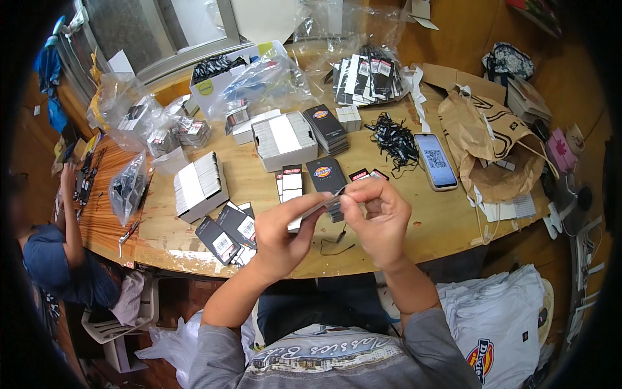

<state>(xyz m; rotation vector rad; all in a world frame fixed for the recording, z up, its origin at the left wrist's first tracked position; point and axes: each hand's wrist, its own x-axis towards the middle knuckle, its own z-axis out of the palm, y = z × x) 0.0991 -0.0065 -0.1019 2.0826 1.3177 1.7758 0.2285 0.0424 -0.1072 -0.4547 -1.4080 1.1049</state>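
Observation:
Above the near edge of the table, my left hand (pixel 280 232) grips a thin hang tag (pixel 316 211) between thumb and fingers, seen almost edge-on. My right hand (pixel 377 223) pinches at the tag's far end; a thin dark cord (pixel 338 241) hangs below, and whether the fingers hold it is hidden. Just beyond my hands sits a stack of black hang tags (pixel 322 170) with a red and blue emblem. White and black label cards (pixel 292 181) lie left of that stack. Several black tags with white stickers (pixel 223 243) are spread beside my left wrist.
White boxes of packed cards (pixel 201 185) (pixel 285 157) stand behind my hands. A tangle of black cords (pixel 392 142), a phone (pixel 435 162) and a paper bag (pixel 489 136) are at the right. Another person (pixel 71 259) works at the far left. White shirts (pixel 499 324) are piled at the lower right.

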